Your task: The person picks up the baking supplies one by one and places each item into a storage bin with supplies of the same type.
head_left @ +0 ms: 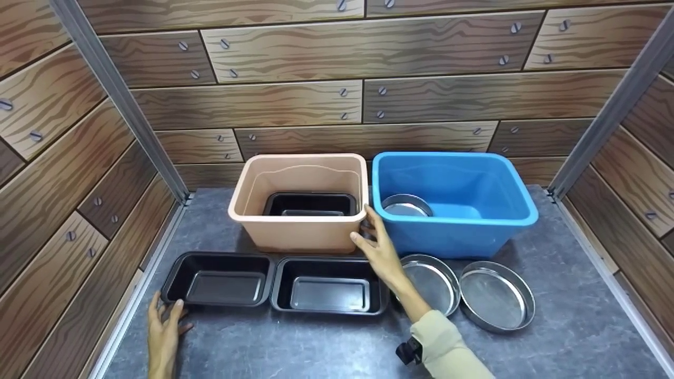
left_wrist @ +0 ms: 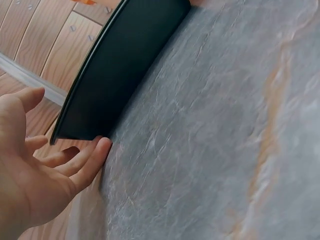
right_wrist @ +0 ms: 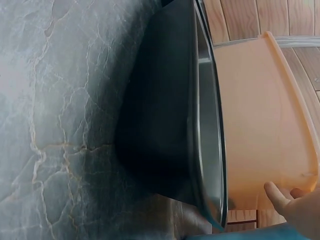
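My left hand (head_left: pixel 162 337) is at the front left corner of a black loaf pan (head_left: pixel 226 287), its thumb and fingers spread apart. In the left wrist view, its fingertips are right at the pan's lower corner. At the right front corner of a peach plastic bin (head_left: pixel 300 234), my right hand (head_left: pixel 383 258) reaches up with its fingertips by the rim and its thumb close to the front wall. Another black loaf pan (head_left: pixel 330 295) stands below that bin, beside the first. Inside the bin lies a further black loaf pan (head_left: pixel 310 201).
A blue bin (head_left: pixel 447 237) stands to the right, holding a round metal cake pan (head_left: pixel 406 206). Two round metal pans, one partly behind my right forearm (head_left: pixel 432 284) and one farther right (head_left: pixel 497 300), lie before it. Wood-patterned walls (head_left: pixel 316 52) enclose the grey table (head_left: pixel 295 347).
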The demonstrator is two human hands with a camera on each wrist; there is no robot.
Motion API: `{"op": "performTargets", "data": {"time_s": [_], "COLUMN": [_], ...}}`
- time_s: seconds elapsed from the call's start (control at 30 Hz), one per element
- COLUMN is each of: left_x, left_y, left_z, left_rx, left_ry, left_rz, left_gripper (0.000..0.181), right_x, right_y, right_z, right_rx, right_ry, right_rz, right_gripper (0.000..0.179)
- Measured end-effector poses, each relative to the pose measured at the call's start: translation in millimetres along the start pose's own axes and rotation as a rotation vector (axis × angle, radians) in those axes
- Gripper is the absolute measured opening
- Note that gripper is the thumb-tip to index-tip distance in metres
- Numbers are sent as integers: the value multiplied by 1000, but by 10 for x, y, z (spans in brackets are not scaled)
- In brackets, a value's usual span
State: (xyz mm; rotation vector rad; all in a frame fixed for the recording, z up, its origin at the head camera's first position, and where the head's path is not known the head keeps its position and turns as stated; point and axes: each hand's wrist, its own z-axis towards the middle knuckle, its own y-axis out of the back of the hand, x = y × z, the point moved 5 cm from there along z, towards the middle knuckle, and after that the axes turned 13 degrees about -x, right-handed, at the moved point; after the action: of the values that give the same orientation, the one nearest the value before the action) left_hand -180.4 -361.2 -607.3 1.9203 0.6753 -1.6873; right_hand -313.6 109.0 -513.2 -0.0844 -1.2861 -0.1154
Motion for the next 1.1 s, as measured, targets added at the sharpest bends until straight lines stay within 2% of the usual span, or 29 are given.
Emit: {"op": "performTargets", "data": {"time_s": [0.37,0.47,0.57,0.73,0.93,1.1], "left_x": [-8,-19,-26,-47,-52,-51], "left_y": [21,8,1,-11,-38,-58], "left_z": [126,154,169,201,231,254], "left_rx": [21,30,36,49,74,61], "left_ry": [10,8,3,1,15,16], "left_rz": [38,53,50,38,5,14], "left_gripper": [78,77,77,78,79,77], "right_x": [13,148,162,13,-1,1], "right_y": [-69,-93,-106,-134,-156,-181], "right_z": [128,121,150,254,280,303], "right_rx": [-20,-37,-58,-81,-104,-129], "right_ry": [41,53,63,85,101,122], "right_rz": [-49,-39,-63,-96,-129,-166], "right_gripper": [65,60,56,57,56,55]}}
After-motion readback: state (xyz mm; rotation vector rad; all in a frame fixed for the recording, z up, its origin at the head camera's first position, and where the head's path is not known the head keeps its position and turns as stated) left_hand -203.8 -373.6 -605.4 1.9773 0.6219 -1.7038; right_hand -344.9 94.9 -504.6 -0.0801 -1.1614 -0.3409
